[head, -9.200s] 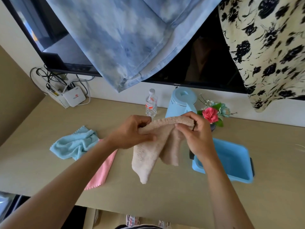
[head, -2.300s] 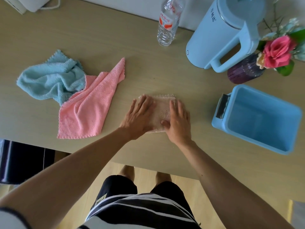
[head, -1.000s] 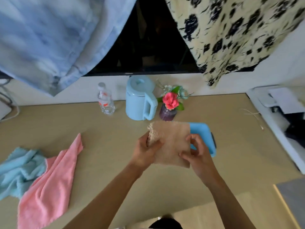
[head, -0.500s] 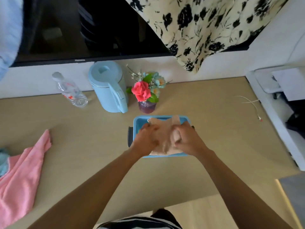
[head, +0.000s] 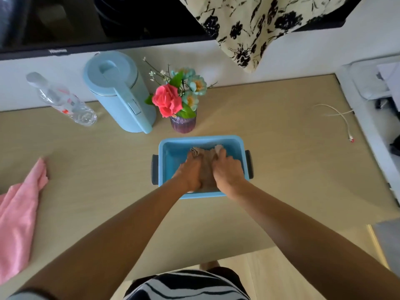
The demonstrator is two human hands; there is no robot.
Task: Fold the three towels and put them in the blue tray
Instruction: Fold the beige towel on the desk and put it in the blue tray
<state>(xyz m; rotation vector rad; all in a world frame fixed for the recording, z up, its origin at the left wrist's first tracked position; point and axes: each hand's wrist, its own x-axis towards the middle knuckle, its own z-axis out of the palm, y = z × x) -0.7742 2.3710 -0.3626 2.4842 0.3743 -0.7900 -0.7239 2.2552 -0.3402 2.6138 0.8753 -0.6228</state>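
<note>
hands together inside the blue tray [head: 237,141], near the desk's front edge: left hand [head: 188,174] and right hand [head: 227,171] press the folded beige towel [head: 205,164] down, fingers curled on it, likely to seat it flat. pink towel [head: 18,215] lies unfolded at the desk's left edge.

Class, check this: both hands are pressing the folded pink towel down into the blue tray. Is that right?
Not quite. In the head view, both hands press a beige towel into the blue tray; the pink towel lies on the table at the left.
</note>
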